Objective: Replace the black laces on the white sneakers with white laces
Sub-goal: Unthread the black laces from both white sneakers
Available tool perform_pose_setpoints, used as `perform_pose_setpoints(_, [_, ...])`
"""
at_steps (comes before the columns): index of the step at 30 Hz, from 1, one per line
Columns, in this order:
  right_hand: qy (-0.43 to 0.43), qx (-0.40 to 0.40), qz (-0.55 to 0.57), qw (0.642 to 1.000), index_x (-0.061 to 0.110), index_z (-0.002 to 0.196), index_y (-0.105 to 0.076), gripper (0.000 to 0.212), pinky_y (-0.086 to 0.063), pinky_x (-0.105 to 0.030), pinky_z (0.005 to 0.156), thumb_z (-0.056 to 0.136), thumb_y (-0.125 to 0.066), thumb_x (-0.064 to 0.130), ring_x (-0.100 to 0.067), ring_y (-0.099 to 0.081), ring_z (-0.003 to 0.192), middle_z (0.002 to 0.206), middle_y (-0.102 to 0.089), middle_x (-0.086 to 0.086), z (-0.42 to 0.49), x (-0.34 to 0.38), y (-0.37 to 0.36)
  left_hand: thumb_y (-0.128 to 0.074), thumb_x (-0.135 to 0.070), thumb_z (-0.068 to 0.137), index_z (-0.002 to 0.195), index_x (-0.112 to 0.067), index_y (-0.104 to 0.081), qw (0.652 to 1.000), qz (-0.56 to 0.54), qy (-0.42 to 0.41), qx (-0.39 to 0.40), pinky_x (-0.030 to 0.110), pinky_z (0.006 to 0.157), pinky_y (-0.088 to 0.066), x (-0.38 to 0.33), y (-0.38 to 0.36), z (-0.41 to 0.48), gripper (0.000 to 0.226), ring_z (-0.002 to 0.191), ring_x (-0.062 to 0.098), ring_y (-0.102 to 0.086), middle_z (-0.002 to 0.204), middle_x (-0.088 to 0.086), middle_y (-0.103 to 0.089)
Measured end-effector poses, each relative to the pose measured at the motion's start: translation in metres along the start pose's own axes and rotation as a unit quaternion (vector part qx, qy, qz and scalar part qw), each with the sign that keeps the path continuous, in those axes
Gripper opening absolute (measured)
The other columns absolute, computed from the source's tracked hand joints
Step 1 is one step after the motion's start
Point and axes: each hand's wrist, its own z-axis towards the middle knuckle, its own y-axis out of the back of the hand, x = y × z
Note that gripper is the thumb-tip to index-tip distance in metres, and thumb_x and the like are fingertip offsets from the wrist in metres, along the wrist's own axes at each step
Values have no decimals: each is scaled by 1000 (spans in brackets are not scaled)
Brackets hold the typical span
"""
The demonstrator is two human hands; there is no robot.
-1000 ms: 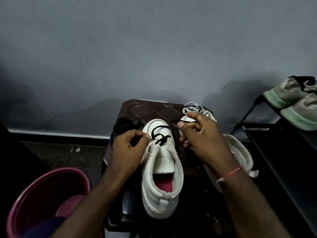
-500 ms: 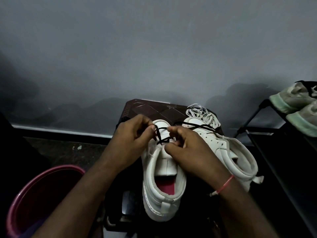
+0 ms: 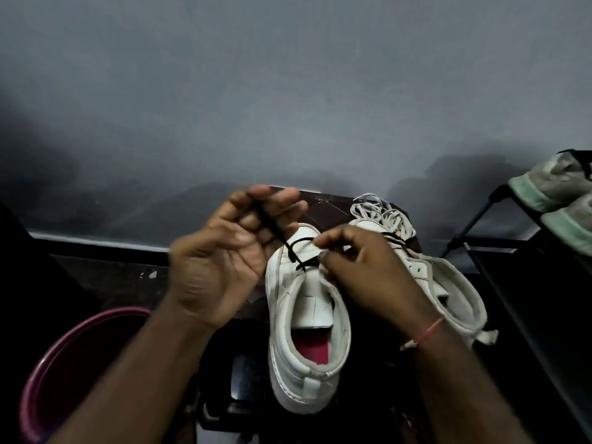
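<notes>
Two white sneakers stand on a dark stool [image 3: 323, 205]. The near sneaker [image 3: 307, 354] has a red insole and a black lace [image 3: 299, 254] threaded only through its front eyelets. My left hand [image 3: 230, 251], raised and blurred, pinches one end of that black lace and holds it up to the left. My right hand [image 3: 362, 267] pinches the lace at the sneaker's right eyelets. The second sneaker [image 3: 455, 283] lies to the right, partly behind my right hand, with black lace on it. A heap of white laces [image 3: 381, 213] sits behind it.
A maroon plastic tub [image 3: 73, 363] stands on the floor at lower left. A black shoe rack [image 3: 499, 251] at right carries a pair of greenish-soled shoes [image 3: 557, 193]. A grey wall rises just behind the stool.
My left hand has lifted up and left, drawing the black lace out of the near sneaker's eyelets. My right hand stayed at the sneaker's right side.
</notes>
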Motion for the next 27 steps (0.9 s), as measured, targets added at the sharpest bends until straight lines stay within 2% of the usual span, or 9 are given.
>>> perform_pose_setpoints(3, [29,45,-115,992,22,102,-73,24,-46,-19,74,83,-63,11,4,-57,69,92,-69,11,0,0,-10,-31,3,84,119,10,-55,976,-190,18,105,56,107,-35,-27,4,-1,43,117,50,-53,128,38,-52])
perform_pose_setpoints(5, [39,52,-172,983,24,106,-72,28,-47,-21,78,82,-63,14,-1,-58,75,93,-66,10,3,8,-11,-38,1,85,97,-1,-70,996,41,29,-77,43,80,-56,-27,12,-3,35,84,36,-68,101,28,-69])
perform_pose_setpoints(7, [43,73,-239,967,25,106,-73,29,-46,-22,79,82,-61,14,-8,-60,84,82,-58,11,5,14,-11,-50,-13,92,81,-16,-74,880,406,57,-240,30,60,-55,-16,20,-8,27,60,21,-67,77,11,-74])
perform_pose_setpoints(9, [42,86,-280,955,25,100,-73,28,-44,-22,76,81,-60,11,-13,-61,90,79,-56,11,10,19,-14,-56,-57,84,90,-29,-73,703,657,152,-227,31,62,-56,-7,23,-14,34,60,14,-68,74,-1,-72])
perform_pose_setpoints(10, [39,82,-291,952,25,97,-73,27,-43,-22,74,80,-59,10,-14,-61,91,81,-58,10,12,20,-15,-50,-73,75,95,-34,-72,632,722,175,-222,34,65,-57,-4,23,-17,49,63,14,-68,75,-5,-72])
perform_pose_setpoints(12, [45,71,-307,948,24,94,-74,26,-42,-22,74,79,-59,7,-15,-61,93,86,-63,7,14,22,-20,-44,-79,70,102,-36,-69,575,764,133,-259,35,69,-57,-5,15,-20,60,71,17,-67,80,-8,-70])
perform_pose_setpoints(17, [116,51,-292,948,24,92,-75,23,-40,-24,76,83,-60,10,-12,-57,84,85,-54,8,18,10,-19,-51,-67,67,102,-39,-53,639,748,36,-177,27,65,-45,3,-27,-23,44,80,-1,-53,90,-15,-52])
perform_pose_setpoints(23, [197,-27,-195,960,16,84,-72,12,-40,-17,63,80,-63,9,-6,-53,66,79,-57,5,14,-13,-22,-57,-47,70,84,-31,-50,665,731,66,-135,31,50,-42,26,-31,-28,23,46,10,-48,54,-7,-56])
perform_pose_setpoints(27, [19,-159,61,985,15,81,-67,12,-41,-22,49,82,-60,5,-7,-51,47,62,-61,3,14,-20,-29,-58,-42,67,80,-29,-49,678,718,72,-140,27,50,-36,24,-26,-29,20,45,8,-46,54,-6,-56])
